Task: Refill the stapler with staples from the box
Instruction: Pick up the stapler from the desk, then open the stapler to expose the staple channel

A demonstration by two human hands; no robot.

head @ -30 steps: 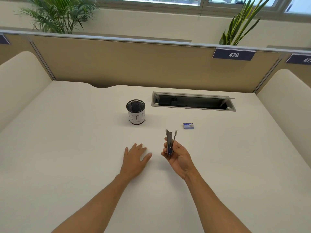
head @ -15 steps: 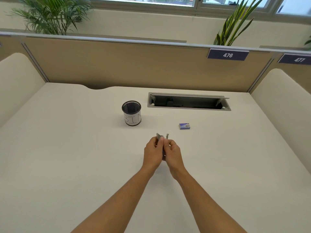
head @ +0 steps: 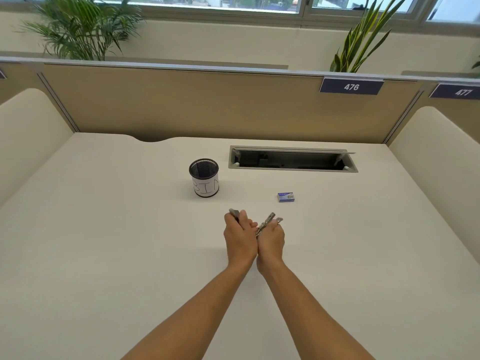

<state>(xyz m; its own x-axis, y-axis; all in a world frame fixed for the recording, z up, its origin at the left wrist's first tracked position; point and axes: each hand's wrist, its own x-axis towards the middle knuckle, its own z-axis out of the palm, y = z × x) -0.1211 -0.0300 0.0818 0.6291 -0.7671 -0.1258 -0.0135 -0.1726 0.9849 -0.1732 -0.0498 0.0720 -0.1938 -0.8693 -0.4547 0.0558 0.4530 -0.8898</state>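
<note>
Now both hands grip the stapler [head: 265,224], splayed open: left hand [head: 240,236] on the lid, right hand [head: 271,241] on the base; the staple box [head: 286,197] lies just beyond, nearer the right.

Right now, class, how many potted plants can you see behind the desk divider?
2: a feathery green palm plant at far left, a spiky upright-leaved plant at right, above the sign; others may be hidden.

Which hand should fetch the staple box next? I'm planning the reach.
Right, probably. The box lies ahead and right of the right hand, while the left hand would have to cross over. Both hands hold the opened stapler now.
</note>
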